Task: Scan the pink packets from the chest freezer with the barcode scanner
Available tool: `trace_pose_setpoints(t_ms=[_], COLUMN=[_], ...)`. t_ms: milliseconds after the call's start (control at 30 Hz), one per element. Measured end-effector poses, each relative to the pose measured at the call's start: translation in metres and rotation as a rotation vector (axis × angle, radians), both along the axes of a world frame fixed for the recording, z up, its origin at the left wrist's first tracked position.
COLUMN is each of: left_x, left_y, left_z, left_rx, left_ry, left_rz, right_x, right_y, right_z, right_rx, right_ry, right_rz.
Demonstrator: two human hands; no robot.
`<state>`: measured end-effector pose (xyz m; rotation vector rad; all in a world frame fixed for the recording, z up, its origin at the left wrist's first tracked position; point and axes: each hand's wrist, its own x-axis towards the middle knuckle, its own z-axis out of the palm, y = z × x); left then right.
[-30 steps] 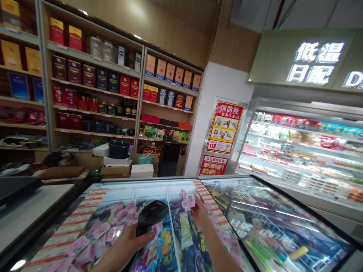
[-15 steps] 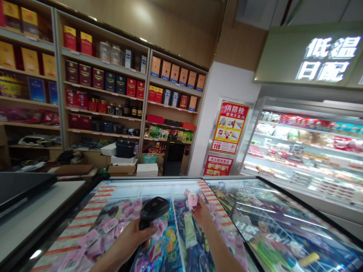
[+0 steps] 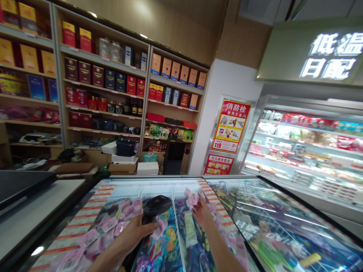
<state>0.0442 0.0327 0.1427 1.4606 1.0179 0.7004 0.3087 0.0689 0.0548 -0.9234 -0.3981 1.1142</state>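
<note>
My left hand [image 3: 139, 229] is wrapped around the handle of a black barcode scanner [image 3: 156, 204]. The scanner's head points right, toward a pink barcode label [image 3: 193, 198] pinched in the fingers of my right hand [image 3: 202, 213]. A gap separates scanner and label. Another pink label [image 3: 160, 229] shows by my left thumb; I cannot tell whether the thumb touches it. Many pink labels [image 3: 109, 225] lie heaped on the freezer's glass top [image 3: 124, 188], left of my left hand. More of them lie beyond my right forearm. Colourful packets [image 3: 171, 241] show beneath the glass.
A second chest freezer [image 3: 272, 219] adjoins on the right. Strips of red and white price tags [image 3: 70, 226] run along the glass. Shelves of boxed bottles [image 3: 113, 81] line the back wall, and a lit refrigerated display [image 3: 309, 151] stands at the right. A dark flat panel [image 3: 22, 187] lies at the left.
The scanner and my left hand have shifted slightly to the right. My right hand keeps the pink label at nearly the same spot. The view has moved a little.
</note>
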Motion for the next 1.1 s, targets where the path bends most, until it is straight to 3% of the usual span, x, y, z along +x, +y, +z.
trace_pose_setpoints(t_ms=[200,467,733,900,1100], left_x=[0.005,0.0,0.004,-0.002,-0.014], left_y=[-0.003,0.005,0.002,0.012,0.033], left_z=[0.018,0.008,0.019,0.006,-0.022], left_rx=[-0.088,-0.083,-0.149,-0.102,-0.079], left_ry=[-0.052,-0.074,-0.099,-0.042,0.031], left_rz=[-0.016,-0.108,-0.102,-0.019,0.185], right_x=[0.001,0.002,-0.002,-0.001,-0.012], right_y=[0.003,0.005,0.006,0.007,0.009], right_z=[0.0,-0.002,-0.001,-0.014,-0.056], right_rx=[0.013,0.013,0.019,-0.043,-0.217], right_ry=[0.076,0.097,0.123,-0.067,-0.242], right_rz=[0.016,0.024,0.038,-0.01,-0.064])
